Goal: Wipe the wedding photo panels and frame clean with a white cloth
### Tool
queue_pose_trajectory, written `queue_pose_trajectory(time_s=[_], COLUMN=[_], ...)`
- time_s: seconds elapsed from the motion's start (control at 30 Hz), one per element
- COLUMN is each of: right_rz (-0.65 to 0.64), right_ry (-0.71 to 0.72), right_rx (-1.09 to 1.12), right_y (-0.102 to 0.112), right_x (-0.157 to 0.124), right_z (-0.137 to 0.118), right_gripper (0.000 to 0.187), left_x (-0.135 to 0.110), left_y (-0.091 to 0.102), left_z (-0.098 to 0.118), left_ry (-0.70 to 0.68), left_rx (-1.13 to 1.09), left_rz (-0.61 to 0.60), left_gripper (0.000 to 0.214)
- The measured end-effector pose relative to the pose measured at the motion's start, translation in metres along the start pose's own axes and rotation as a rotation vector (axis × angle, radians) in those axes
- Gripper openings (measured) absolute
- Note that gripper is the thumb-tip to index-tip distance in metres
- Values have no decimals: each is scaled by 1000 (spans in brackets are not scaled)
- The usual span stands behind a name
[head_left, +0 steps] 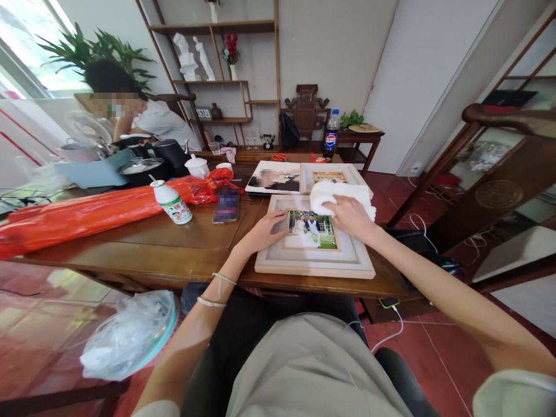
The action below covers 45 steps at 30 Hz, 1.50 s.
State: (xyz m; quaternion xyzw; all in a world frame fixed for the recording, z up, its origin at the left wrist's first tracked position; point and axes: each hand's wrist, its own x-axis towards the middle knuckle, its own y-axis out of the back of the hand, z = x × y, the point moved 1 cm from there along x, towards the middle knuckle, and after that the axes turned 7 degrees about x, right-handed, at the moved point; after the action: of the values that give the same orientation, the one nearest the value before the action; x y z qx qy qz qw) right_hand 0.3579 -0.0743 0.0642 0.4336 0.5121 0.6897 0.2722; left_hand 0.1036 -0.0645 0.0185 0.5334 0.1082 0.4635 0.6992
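A pale wooden photo frame lies flat at the table's front edge, with a picture of two people in its middle. My left hand rests on the frame's left part, fingers stretched out flat. In my right hand is a bunched white cloth, pressed on the frame's upper right part. Fingers of that hand are wrapped round the cloth, which hides the frame's top right corner. Behind it lie a second photo frame and a photo panel, side by side.
Left on the wooden table are a white bottle, a phone and a long red plastic-wrapped bundle. A cola bottle stands behind. A person sits at the far left. A bag-lined bin is below.
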Motion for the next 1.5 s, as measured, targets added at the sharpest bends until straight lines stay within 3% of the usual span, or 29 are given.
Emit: queue_pose_trajectory(time_s=[0.1,0.23,0.47,0.63,0.77,1.03,1.17,1.33,1.5], right_rz=[10,-91,-225,-181,-156,-59,-49,-166,-226], right_ry=[-13,81,231,326,268,75,19,61,267], right_rx=[-2,28,230,313,298,54,27,83,183], right_y=[-4,-1,38,56,41,1,-1,11,33], right_x=[14,13,-42,-73,-66,-7,12,2,-37], right_z=[5,-16,-77,-103,-90,-11,-5,-49,-113], right_gripper=[46,43,40,42,41,44,45,42,33], left_x=[0,0,1,1,1,-1,-1,1,2], left_y=[0,-1,-4,-4,-3,-2,-1,-4,-4], left_z=[0,-1,-4,-4,-3,-3,-2,-4,-3], left_ry=[2,-11,-33,-36,-30,-28,-18,-27,-26], left_rx=[2,7,15,20,10,0,4,11,-3], left_rz=[3,9,19,20,25,20,14,31,46], left_gripper=[51,50,50,47,46,50,49,42,41])
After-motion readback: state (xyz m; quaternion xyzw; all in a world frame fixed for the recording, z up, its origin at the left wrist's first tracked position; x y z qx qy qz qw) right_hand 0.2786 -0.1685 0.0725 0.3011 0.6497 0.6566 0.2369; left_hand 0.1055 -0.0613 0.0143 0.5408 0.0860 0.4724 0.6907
